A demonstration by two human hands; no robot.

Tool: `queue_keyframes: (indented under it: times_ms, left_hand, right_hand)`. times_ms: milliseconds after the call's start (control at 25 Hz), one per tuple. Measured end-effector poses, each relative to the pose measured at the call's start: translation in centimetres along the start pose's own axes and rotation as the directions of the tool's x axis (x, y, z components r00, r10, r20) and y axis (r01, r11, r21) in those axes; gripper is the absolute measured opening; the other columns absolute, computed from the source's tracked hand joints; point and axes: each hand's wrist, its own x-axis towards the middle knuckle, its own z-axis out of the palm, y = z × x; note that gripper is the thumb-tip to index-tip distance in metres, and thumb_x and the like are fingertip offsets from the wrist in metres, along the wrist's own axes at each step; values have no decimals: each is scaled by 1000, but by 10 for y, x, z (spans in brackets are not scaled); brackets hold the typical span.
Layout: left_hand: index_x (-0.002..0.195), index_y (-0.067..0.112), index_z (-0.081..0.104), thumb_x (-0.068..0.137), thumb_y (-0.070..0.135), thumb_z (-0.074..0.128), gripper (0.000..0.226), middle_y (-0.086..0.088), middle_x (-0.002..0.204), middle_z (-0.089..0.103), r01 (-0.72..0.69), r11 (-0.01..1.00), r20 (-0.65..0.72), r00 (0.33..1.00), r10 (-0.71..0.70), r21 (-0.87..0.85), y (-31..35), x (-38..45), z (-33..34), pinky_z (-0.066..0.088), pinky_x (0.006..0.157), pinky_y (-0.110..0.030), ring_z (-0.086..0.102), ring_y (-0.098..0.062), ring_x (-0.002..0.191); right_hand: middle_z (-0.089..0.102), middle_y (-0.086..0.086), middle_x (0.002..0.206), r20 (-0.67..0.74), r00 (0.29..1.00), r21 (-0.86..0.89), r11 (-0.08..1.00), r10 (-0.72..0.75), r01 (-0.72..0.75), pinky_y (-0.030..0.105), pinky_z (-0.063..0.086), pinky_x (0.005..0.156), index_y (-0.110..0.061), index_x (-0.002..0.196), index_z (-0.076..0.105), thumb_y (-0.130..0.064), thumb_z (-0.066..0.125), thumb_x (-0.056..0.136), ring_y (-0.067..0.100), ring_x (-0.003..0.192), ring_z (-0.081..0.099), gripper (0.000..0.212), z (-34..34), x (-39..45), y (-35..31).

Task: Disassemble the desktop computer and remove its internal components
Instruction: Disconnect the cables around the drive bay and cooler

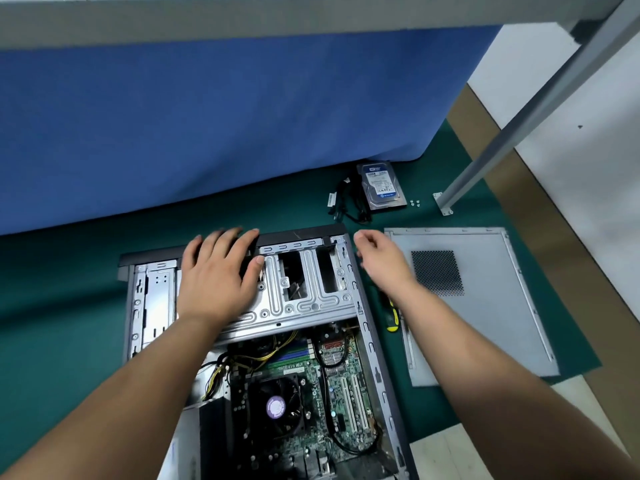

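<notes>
Green mat (86, 306) covers the table, and the computer case (367, 327) lies on its side in the middle of it, open at the top so you can see inside. Its long side runs from near the person out toward the blue wall (225, 126), with the dark front strip at the far end. The side panel (485, 323) is already off and lies flat on the right. A hard drive (382, 185) and some black cables (349, 202) sit on the mat past the case, with a few tiny screws (415, 203) beside the drive. So I think the job is partly done. The left hand (214, 271) lies flat on the metal drive cage (304, 299) with the fingers spread and straight, reaching the far edge. It grips nothing. The right hand (381, 258) floats just beside the far right corner of the case with loose, bent fingers, and it holds nothing. A yellow and black tool (393, 320) peeks out under the right arm; I cannot tell what kind. The board (332, 386) and the fan (275, 407) are not out yet. Next, I guess, something must come out of the cage, or the cage itself; the left hand can hold the case down while the right pulls.
</notes>
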Motion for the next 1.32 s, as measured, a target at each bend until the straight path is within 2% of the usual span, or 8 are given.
queue_keyframes:
  times_ms: [200,360,560,680,800,1000,1120,1320]
  left_hand:
    - [157,39,30,105,54,37,55,11,169,18,-119,988,129,983,131,-94,-2,-14,-13,-1,126,-45,8,-12,157]
    - [155,36,35,106,51,34,51,12,168,19,-176,972,161,966,201,-156,-1,-64,-21,6,127,-41,12,-11,156]
    - [156,40,27,101,59,35,59,13,169,12,-369,923,254,888,385,-108,2,-138,-29,5,126,-44,10,-13,157]
    - [151,36,43,96,63,39,61,7,170,16,-494,869,358,808,468,-19,13,-164,-29,8,125,-51,20,-22,155]
    - [159,35,25,93,73,30,76,4,169,19,-511,858,541,737,406,52,22,-168,-25,2,123,-56,19,-22,155]
    - [158,36,21,92,72,42,78,2,169,20,-504,858,603,716,352,97,24,-163,-23,25,119,-51,44,-24,142]
    - [157,36,23,91,73,44,79,4,168,21,-494,863,587,731,348,103,24,-163,-19,31,114,-49,48,-23,139]
    - [155,37,25,88,74,46,79,7,168,22,-472,878,562,748,354,75,22,-163,-14,37,107,-44,48,-20,139]
  right_hand:
    - [-7,-8,171,165,963,-363,895,-212,259,38,20,123,-26,163,-8,-49,35,107,21,154,22,73,23,-101,23]
    - [-32,-14,164,173,915,-619,683,-363,388,42,12,125,-25,162,-12,-50,31,107,17,156,-6,74,23,-130,46]
    - [-5,0,171,178,874,-725,541,-451,427,49,14,127,-21,162,13,-43,45,101,24,158,-3,73,27,-148,59]
    - [8,0,170,121,889,-687,610,-441,396,49,23,125,-19,159,25,-37,52,99,23,156,11,69,27,-152,57]
    - [13,-4,168,104,902,-632,672,-419,385,44,27,123,-19,156,34,-40,52,101,22,153,22,61,24,-152,53]
    - [46,-3,142,16,878,-440,785,-479,436,37,43,111,-18,134,56,-38,46,104,13,125,50,37,5,-128,44]
    - [53,5,127,-158,962,-326,931,-224,163,38,47,104,-15,119,62,-22,48,104,23,111,59,21,-12,-88,50]
    - [48,13,152,118,967,-519,844,227,-134,35,42,114,-15,142,59,-16,50,103,34,131,55,40,-11,-51,85]
